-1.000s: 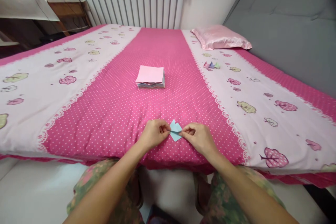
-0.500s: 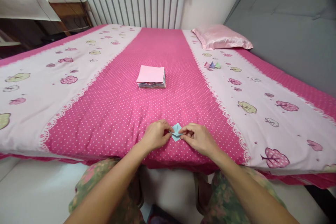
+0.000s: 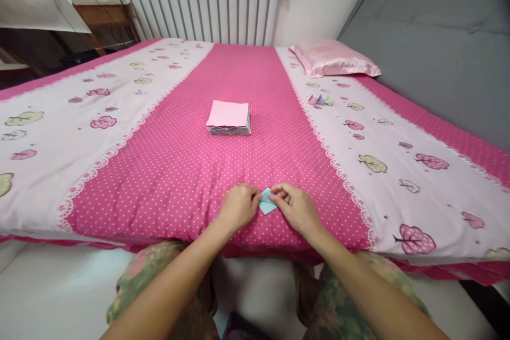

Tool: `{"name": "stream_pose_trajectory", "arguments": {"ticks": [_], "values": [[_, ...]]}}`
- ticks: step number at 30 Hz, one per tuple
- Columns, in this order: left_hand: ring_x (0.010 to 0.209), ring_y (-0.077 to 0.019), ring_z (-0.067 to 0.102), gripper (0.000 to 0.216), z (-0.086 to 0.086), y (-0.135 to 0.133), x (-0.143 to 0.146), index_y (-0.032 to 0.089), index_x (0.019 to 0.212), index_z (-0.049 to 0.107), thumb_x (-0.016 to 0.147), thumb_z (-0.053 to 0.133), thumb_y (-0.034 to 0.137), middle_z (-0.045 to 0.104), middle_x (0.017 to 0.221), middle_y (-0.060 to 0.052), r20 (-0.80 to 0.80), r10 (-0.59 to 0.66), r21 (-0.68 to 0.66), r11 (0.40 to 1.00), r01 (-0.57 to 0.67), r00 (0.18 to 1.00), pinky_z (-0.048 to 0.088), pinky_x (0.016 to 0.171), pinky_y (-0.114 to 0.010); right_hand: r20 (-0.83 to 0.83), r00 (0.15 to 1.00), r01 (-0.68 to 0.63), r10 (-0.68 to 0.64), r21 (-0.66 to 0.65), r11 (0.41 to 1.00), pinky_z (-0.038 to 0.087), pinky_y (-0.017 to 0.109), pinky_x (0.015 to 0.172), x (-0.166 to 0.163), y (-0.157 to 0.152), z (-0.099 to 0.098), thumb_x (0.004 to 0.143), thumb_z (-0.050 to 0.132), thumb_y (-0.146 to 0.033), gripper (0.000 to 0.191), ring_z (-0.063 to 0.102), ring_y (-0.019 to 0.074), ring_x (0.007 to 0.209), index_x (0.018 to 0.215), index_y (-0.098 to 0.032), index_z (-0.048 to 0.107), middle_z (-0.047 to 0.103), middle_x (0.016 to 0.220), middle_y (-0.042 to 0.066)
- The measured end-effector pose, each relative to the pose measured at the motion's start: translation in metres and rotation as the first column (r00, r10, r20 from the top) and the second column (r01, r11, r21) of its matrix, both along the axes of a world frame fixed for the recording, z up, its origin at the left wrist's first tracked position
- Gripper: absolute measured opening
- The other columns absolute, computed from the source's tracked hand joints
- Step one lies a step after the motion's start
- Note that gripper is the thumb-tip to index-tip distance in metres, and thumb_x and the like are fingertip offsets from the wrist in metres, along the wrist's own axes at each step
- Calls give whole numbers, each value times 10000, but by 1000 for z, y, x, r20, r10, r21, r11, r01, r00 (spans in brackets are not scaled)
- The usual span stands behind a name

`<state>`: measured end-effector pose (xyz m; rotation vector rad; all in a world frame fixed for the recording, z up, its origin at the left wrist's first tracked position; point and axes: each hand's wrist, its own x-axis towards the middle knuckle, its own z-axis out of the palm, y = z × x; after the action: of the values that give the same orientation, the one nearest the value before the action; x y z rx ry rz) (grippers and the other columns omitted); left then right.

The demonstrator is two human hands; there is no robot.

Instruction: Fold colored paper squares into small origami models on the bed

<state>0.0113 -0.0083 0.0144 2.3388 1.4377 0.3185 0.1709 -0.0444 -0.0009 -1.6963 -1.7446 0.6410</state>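
Observation:
A small folded light-blue paper [image 3: 266, 203] lies flat near the front edge of the pink dotted bed sheet [image 3: 179, 170]. My left hand [image 3: 239, 206] presses on its left side with fingers bent. My right hand [image 3: 295, 206] pinches and presses its right side. Most of the paper is covered by my fingers. A stack of square papers with a pink sheet on top [image 3: 228, 117] sits farther back in the middle of the bed.
Small folded paper pieces in pink, blue and green [image 3: 320, 100] lie on the right white strip. A pink pillow [image 3: 333, 58] is at the back right beside a grey headboard [image 3: 430, 48]. A white radiator [image 3: 191, 5] stands behind the bed.
The blue paper has been folded flatter and smaller; both hands have closed in over it and pressed it down onto the sheet.

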Motion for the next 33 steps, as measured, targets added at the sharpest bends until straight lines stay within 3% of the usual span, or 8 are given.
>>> {"name": "stream_pose_trajectory", "arguments": {"ticks": [3,6,11,18,23,26,33], "values": [[742,-185,585,247,-1,-2,0,144,818,640,843,403,210,639,811,-87,38,-18,9,1000,17,999,404,650,-281,41,993,-111,110,32,993,380,225,550,1,2,1,805,529,-317,285,566,140,634,1075,-256,596,628,707,-8],[724,-172,575,233,-1,-2,-4,153,803,642,835,419,211,634,786,-68,89,-60,-3,998,60,994,401,652,-269,124,973,-198,194,22,980,369,231,580,3,3,3,836,492,-315,268,547,139,667,1067,-284,626,612,746,7],[685,-151,547,185,-1,0,-9,153,724,644,796,485,213,623,710,-43,172,-97,-27,994,103,980,381,621,-237,203,964,-166,171,-45,985,352,244,575,1,6,6,824,503,-392,319,536,150,651,1090,-267,628,596,741,26],[605,-151,517,280,-3,0,-5,131,626,637,809,443,217,627,655,-70,70,62,0,998,-62,996,331,582,-260,196,956,-209,217,-61,976,361,244,608,2,7,6,879,413,-326,312,553,154,689,1098,-258,624,608,752,38],[512,-119,475,264,2,1,-5,134,626,649,784,450,207,602,563,-32,130,62,-90,995,-51,990,289,524,-243,198,970,-137,144,-50,989,337,231,566,1,7,4,870,418,-313,283,556,141,650,921,-257,691,618,726,26],[482,-116,468,268,3,1,-3,133,598,649,772,476,239,598,533,-31,123,118,-94,990,-106,985,280,514,-245,208,975,-69,74,-32,997,325,231,544,-3,6,3,849,447,-324,275,559,143,631,786,-247,703,629,688,23],[528,-152,546,248,-4,0,7,135,608,666,747,505,262,648,587,-74,51,257,-19,966,-257,965,329,554,-260,132,990,60,-54,-44,997,336,230,504,-9,6,1,789,517,-313,201,581,148,577,837,-250,701,665,646,7]]}}
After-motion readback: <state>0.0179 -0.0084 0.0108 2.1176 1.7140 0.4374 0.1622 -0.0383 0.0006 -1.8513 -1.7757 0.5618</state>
